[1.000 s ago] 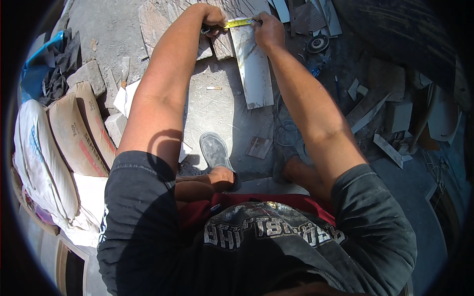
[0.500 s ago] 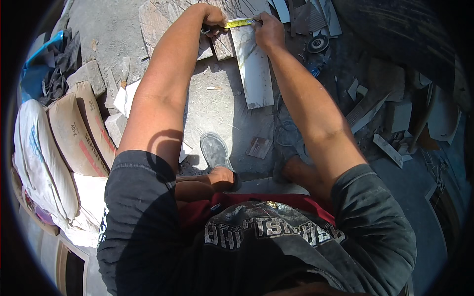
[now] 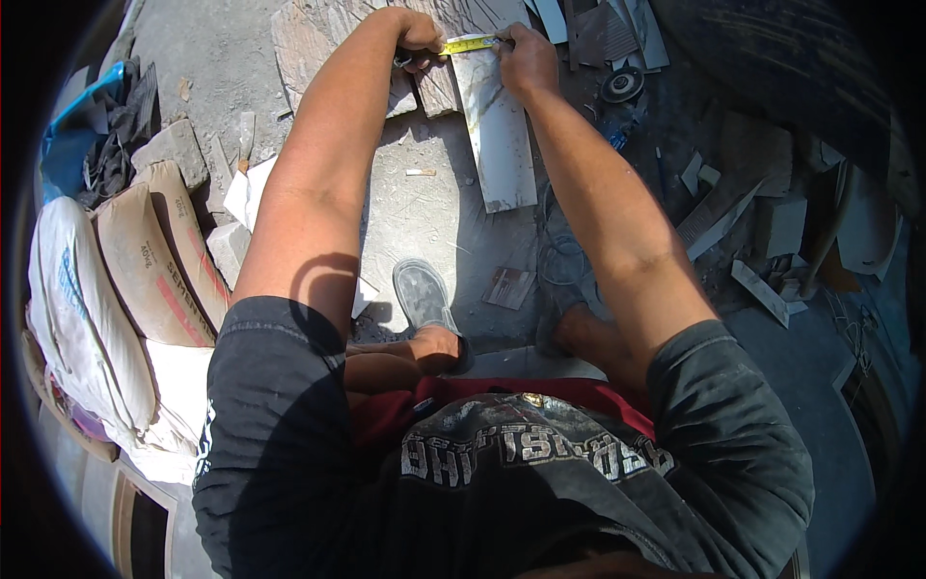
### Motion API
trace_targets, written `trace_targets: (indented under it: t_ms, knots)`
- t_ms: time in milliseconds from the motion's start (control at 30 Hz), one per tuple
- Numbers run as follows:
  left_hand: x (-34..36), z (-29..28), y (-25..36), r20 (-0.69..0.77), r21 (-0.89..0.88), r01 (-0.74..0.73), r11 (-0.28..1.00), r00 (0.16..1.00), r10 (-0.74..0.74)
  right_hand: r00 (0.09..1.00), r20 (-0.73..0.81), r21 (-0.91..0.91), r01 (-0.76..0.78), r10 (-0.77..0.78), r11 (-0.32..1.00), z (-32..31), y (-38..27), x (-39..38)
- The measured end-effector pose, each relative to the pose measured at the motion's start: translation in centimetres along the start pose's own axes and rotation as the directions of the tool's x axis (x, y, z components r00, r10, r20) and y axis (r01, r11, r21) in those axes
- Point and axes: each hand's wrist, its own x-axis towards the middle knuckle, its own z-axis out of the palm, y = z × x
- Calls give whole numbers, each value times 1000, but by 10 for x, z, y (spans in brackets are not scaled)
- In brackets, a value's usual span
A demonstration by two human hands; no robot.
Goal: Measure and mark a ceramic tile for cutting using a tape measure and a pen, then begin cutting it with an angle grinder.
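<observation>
Head view shows us a long, pale marble-like tile strip [image 3: 497, 135] lying flat on the rough grey concrete floor [image 3: 424, 222]. Our left hand [image 3: 417, 34] closes its fingers around the case of a yellow steel tape measure [image 3: 470, 44], whose blade crosses the strip's far end. Our right hand [image 3: 526, 63] pinches the blade there. Dusty paper cement sacks [image 3: 145, 261] lie left; broken tile offcuts [image 3: 743, 227] litter the right.

To your left, tan cement sacks [image 3: 145, 261] lie stacked beside a white sack [image 3: 82, 328]. A blue cloth [image 3: 68, 145] sits beyond them. Tile offcuts [image 3: 762, 289] and a round grinder disc [image 3: 622, 85] lie on your right.
</observation>
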Motion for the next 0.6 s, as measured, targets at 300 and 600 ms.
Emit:
trace_targets:
  t_ms: [300,600]
  knots:
    - [1,0,-7,24,52,-64,997,998,63,1000,0,-5,-21,21,1000,1,1,-1]
    - [5,-2,2,38,-14,83,996,996,-82,999,24,-20,-49,49,999,1,-3,2]
